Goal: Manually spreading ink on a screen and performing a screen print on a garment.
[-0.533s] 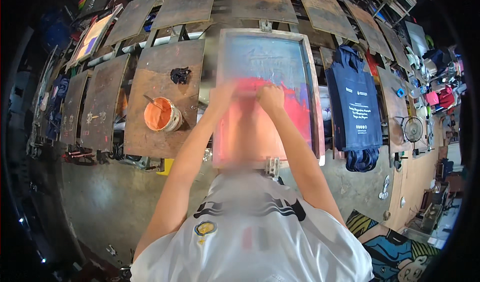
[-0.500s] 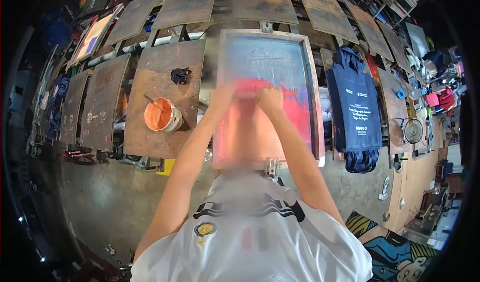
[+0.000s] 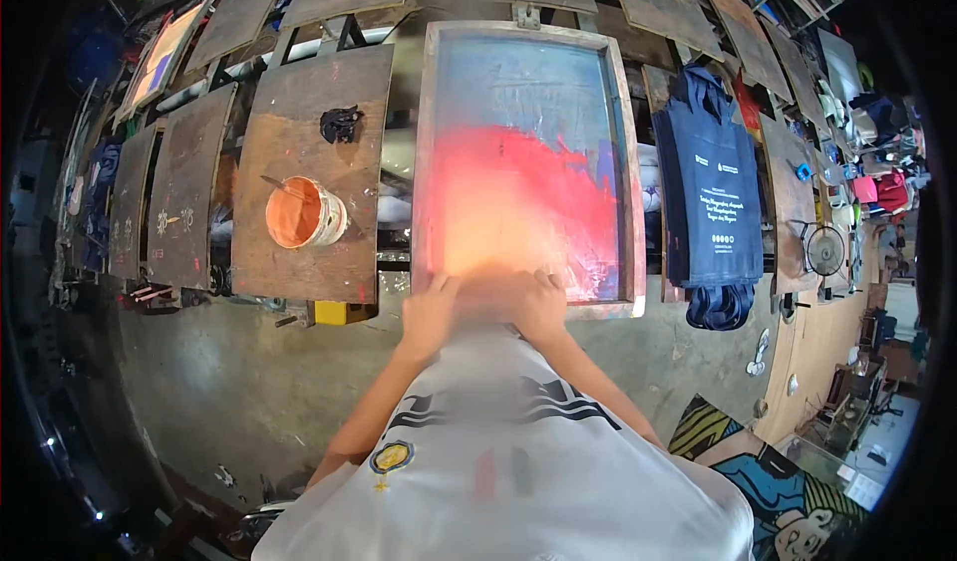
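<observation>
A wooden-framed printing screen [image 3: 628, 172] lies in front of me, blue at the top, smeared with pink and pale orange ink below. At its near end my left hand [image 3: 429, 312] and my right hand [image 3: 538, 307] grip a squeegee [image 3: 483, 284], whose middle is blurred. A tub of orange ink [image 3: 309, 222] with a stick in it stands on the board at left, in front of a black crumpled item [image 3: 339, 123]. A stack of navy tote bags [image 3: 703, 192] lies just right of the screen.
Worn wooden boards [image 3: 184, 242] form rows on a metal rack around the screen. A round fan [image 3: 824, 250] sits at the right. A yellow object [image 3: 342, 312] shows below the left board, over the concrete floor [image 3: 249, 382]. A painted cartoon panel [image 3: 778, 501] is at the lower right.
Both hands and the squeegee have moved from mid-screen down to its near edge, toward my body. The pink ink now spreads over the middle of the screen. The view has shifted slightly.
</observation>
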A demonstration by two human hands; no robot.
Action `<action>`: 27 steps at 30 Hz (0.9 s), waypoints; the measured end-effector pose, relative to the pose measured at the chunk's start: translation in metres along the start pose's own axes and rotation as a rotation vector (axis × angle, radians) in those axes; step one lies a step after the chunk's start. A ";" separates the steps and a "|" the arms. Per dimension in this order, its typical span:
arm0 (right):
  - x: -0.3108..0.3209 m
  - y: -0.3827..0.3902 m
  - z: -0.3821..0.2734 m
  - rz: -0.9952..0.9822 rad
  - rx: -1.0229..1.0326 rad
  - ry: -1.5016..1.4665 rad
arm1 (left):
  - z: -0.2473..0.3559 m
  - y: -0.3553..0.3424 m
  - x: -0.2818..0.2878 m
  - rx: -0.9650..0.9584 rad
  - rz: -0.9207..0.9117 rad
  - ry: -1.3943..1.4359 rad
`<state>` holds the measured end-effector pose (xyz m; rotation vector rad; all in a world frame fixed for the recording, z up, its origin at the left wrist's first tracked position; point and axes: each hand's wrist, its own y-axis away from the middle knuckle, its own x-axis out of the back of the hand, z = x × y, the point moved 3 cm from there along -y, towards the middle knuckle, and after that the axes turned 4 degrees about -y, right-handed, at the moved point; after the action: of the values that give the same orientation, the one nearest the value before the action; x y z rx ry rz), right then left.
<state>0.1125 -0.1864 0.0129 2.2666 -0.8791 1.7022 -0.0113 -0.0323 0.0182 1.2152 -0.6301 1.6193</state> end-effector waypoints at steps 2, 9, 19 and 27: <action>-0.003 -0.010 0.007 -0.095 0.006 0.010 | -0.005 -0.011 0.004 -0.042 0.017 0.002; -0.011 -0.125 0.056 -0.628 -0.092 0.055 | -0.075 -0.153 -0.018 -0.113 -0.338 0.305; -0.030 -0.044 0.016 0.100 -0.010 0.171 | -0.039 -0.060 0.000 -0.250 0.183 0.050; -0.006 -0.018 -0.002 -0.110 -0.036 0.103 | -0.032 -0.020 0.001 -0.170 0.037 -0.002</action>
<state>0.1191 -0.1688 0.0116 2.1412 -0.7432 1.7236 -0.0061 0.0029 0.0042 1.0863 -0.7790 1.5618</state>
